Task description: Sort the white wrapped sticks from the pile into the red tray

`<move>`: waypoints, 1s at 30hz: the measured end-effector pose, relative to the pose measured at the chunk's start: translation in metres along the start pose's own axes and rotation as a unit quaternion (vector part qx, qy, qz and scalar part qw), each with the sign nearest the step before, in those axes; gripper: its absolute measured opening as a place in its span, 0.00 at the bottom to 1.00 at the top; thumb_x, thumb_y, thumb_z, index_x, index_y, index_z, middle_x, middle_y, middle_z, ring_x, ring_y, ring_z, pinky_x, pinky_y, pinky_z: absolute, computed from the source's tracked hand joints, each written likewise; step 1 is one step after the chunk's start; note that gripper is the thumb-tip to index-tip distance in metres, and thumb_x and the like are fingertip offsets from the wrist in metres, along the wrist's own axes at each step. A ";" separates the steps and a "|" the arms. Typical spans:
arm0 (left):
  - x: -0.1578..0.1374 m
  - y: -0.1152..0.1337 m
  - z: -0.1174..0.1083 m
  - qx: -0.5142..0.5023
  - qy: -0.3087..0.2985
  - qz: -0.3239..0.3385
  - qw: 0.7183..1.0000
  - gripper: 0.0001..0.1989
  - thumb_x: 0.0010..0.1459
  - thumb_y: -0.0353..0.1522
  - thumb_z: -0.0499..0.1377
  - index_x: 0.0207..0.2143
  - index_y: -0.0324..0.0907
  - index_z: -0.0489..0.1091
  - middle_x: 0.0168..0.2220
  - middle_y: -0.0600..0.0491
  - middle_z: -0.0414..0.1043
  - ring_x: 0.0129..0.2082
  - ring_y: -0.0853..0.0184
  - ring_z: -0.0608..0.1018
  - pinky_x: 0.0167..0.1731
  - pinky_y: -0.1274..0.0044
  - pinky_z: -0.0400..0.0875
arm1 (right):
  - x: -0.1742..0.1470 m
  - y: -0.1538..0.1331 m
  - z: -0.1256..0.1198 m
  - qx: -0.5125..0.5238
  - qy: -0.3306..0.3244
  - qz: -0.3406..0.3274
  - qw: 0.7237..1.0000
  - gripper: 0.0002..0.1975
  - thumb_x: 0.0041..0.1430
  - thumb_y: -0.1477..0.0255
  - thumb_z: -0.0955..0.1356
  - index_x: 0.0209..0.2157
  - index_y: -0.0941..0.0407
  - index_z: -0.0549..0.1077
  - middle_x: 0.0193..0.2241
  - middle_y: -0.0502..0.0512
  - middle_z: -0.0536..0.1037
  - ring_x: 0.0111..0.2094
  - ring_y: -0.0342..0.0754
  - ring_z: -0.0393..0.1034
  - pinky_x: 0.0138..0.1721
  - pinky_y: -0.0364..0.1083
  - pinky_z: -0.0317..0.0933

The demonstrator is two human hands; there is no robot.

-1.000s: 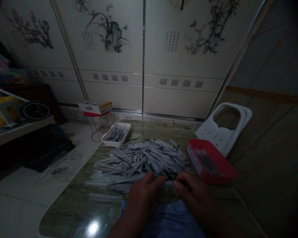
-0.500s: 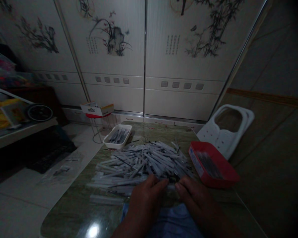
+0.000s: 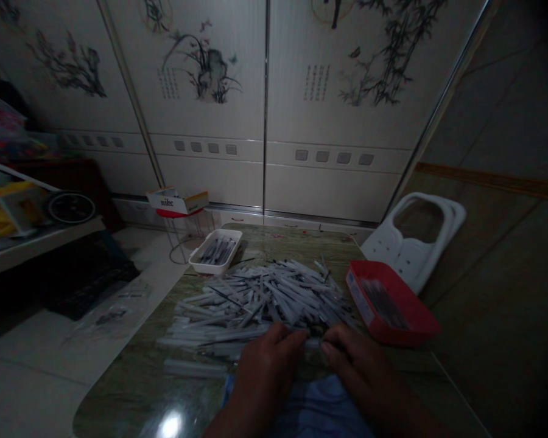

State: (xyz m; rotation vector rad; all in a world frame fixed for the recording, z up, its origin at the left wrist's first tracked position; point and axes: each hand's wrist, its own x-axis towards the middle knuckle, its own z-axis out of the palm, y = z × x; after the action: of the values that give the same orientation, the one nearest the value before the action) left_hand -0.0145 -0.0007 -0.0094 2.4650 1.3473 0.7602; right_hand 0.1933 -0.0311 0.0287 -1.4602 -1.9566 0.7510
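My left hand (image 3: 268, 360) and my right hand (image 3: 360, 360) are both closed at the near side of a pile of pale, pen-like tubes (image 3: 278, 292). Between their fingertips runs a short stretch of one pale pen-like tube (image 3: 313, 344), with an end in each hand. The rest of that tube is hidden by my fingers, and the dim light blurs its detail. Many tubes in the pile are whitish and see-through, some with dark parts. Several lie loose at the left, close to a thicker clear bundle (image 3: 195, 368).
A white tray (image 3: 192, 263) of slim dark pieces stands at the table's back left. To the right is a red bin (image 3: 420, 322) holding similar pieces. A white folding chair (image 3: 452, 222) leans behind it. Blue cloth (image 3: 324, 407) lies below my hands.
Both hands keep nearly the same place and grip. Slightly more of the pale tube shows between my fingertips, and my right fingers have shifted a little.
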 end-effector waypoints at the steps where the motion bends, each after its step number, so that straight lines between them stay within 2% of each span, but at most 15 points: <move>1: 0.000 0.001 0.000 0.001 -0.001 0.000 1.000 0.20 0.64 0.29 0.55 0.55 0.54 0.73 0.37 0.51 0.74 0.33 0.66 0.78 0.31 0.78 0.69 | 0.000 0.001 0.001 -0.001 -0.001 0.001 1.000 0.13 0.72 0.64 0.59 0.34 0.52 0.66 0.31 0.49 0.72 0.34 0.47 0.69 0.35 0.46 0.59; 8: -0.002 0.005 -0.001 0.000 0.003 0.010 1.000 0.19 0.65 0.29 0.54 0.55 0.53 0.73 0.38 0.52 0.74 0.33 0.68 0.78 0.32 0.79 0.69 | 0.001 0.004 0.009 0.017 0.003 0.017 1.000 0.19 0.74 0.60 0.56 0.30 0.53 0.64 0.27 0.48 0.70 0.30 0.46 0.67 0.32 0.46 0.58; 12: -0.001 0.002 -0.003 0.002 0.004 0.001 1.000 0.18 0.65 0.29 0.54 0.54 0.53 0.73 0.38 0.52 0.74 0.32 0.68 0.79 0.31 0.79 0.69 | 0.000 0.000 0.003 0.048 0.023 0.012 0.999 0.18 0.73 0.60 0.57 0.33 0.53 0.69 0.29 0.50 0.73 0.32 0.48 0.69 0.33 0.46 0.61; 15: -0.001 0.001 -0.003 0.003 -0.001 -0.005 1.000 0.18 0.65 0.30 0.55 0.54 0.54 0.73 0.37 0.53 0.74 0.32 0.68 0.79 0.31 0.79 0.69 | 0.000 -0.002 -0.002 0.066 0.016 0.003 0.998 0.14 0.72 0.62 0.59 0.39 0.53 0.71 0.34 0.51 0.76 0.36 0.48 0.71 0.37 0.46 0.63; 18: -0.002 0.001 -0.002 0.000 -0.002 -0.003 1.000 0.18 0.65 0.30 0.55 0.54 0.54 0.73 0.37 0.52 0.73 0.32 0.68 0.78 0.31 0.79 0.69 | 0.000 -0.001 -0.002 0.042 0.012 -0.003 0.999 0.11 0.71 0.65 0.61 0.39 0.53 0.71 0.35 0.51 0.77 0.37 0.48 0.72 0.38 0.46 0.63; 23: -0.002 0.002 -0.001 0.008 -0.013 -0.001 1.000 0.20 0.64 0.29 0.55 0.56 0.53 0.71 0.38 0.52 0.74 0.33 0.65 0.78 0.31 0.78 0.69 | -0.002 0.004 0.003 0.001 0.026 -0.007 1.000 0.12 0.72 0.65 0.59 0.36 0.52 0.70 0.33 0.51 0.76 0.35 0.48 0.71 0.37 0.47 0.61; 30: -0.001 0.009 -0.002 0.000 -0.004 0.004 1.000 0.19 0.63 0.27 0.54 0.53 0.51 0.73 0.35 0.52 0.72 0.32 0.68 0.76 0.31 0.80 0.68 | -0.002 0.006 0.011 -0.049 0.033 0.004 0.998 0.15 0.74 0.63 0.56 0.32 0.51 0.64 0.28 0.50 0.72 0.31 0.48 0.69 0.34 0.48 0.58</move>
State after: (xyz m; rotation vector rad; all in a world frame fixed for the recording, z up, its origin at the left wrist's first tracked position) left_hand -0.0101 -0.0067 -0.0045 2.4724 1.3364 0.7520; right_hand 0.1894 -0.0323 0.0171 -1.5311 -1.9630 0.6100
